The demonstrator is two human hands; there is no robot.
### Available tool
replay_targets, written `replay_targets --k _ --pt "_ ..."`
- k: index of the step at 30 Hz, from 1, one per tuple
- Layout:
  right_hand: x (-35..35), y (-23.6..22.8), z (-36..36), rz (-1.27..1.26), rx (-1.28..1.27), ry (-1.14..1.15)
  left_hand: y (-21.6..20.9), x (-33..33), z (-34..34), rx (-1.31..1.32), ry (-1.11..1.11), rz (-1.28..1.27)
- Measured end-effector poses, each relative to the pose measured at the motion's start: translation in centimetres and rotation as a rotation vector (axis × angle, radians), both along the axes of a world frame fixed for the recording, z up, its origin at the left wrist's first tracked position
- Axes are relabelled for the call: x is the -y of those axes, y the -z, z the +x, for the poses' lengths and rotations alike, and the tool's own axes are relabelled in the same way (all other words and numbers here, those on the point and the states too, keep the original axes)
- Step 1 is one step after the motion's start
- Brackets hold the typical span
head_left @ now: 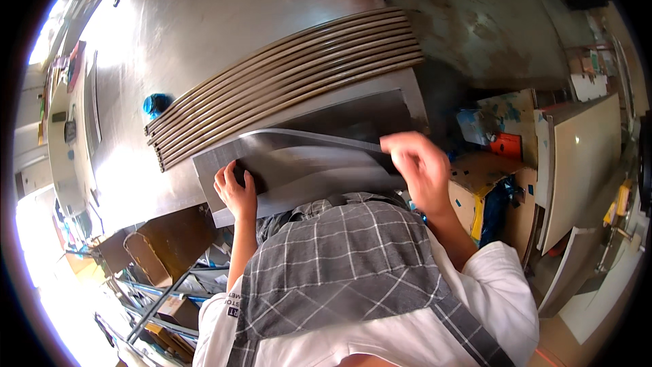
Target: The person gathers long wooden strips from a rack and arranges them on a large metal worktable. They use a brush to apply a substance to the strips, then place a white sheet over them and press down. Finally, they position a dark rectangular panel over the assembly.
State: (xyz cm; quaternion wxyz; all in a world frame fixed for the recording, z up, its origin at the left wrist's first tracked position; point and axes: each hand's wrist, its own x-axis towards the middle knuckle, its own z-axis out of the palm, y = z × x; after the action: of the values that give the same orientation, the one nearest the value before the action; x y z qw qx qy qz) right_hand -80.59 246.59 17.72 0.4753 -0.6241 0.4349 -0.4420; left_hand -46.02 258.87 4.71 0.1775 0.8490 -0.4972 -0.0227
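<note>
A grey metal sheet (227, 153) with a dark, shiny face lies along the near edge of the table, close to my body. My left hand (236, 194) rests at its left end, thumb and fingers curved around a small dark thing (239, 172) that I cannot make out. Past the sheet's right part, my right hand (420, 163) is raised, slightly blurred, with fingers pinched together. Between its fingertips is the end of a thin grey strip (305, 137), which arcs leftward over the sheet. Whether the strip is loose film or an edge of the sheet is unclear.
Several long brown metal tubes (285, 75) lie side by side beyond the sheet. A blue roll-like object (157, 104) sits at their left end on the metal table (224, 7). Right of me stand an open cardboard box (468, 177) and leaning panels (584, 163); a rack (170, 299) stands lower left.
</note>
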Motion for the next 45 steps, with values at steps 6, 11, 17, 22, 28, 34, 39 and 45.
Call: replay_targets --k 6,11,17,22,28,34,39,45 --pt "-1.9 -0.2 -1.3 0.064 0.172 0.008 -4.1 4.2 2.4 0.101 0.152 -0.172" --pt "-1.8 0.1 -1.3 0.022 0.216 -0.042 -5.1 8.4 5.2 0.049 0.517 0.060" --pt "1.1 2.0 -1.8 0.083 0.209 0.001 -2.8 7.8 7.4 0.144 0.543 0.131" --pt "7.8 10.7 -2.9 0.414 0.350 0.306 -4.2 11.4 5.3 0.124 0.585 0.219" --pt "10.5 15.0 -1.7 0.468 0.034 0.306 -5.9 9.4 4.7 0.123 0.418 0.371" --pt "10.0 14.4 -1.7 0.519 -0.018 0.298 -5.2 8.4 4.0 0.193 0.477 0.355" --pt "10.3 14.6 -1.3 0.509 -0.031 0.301 -5.8 9.2 4.1 0.156 0.394 0.599" --pt "10.3 14.1 -1.0 0.494 0.036 0.280 -8.5 7.4 3.5 0.044 0.354 0.666"
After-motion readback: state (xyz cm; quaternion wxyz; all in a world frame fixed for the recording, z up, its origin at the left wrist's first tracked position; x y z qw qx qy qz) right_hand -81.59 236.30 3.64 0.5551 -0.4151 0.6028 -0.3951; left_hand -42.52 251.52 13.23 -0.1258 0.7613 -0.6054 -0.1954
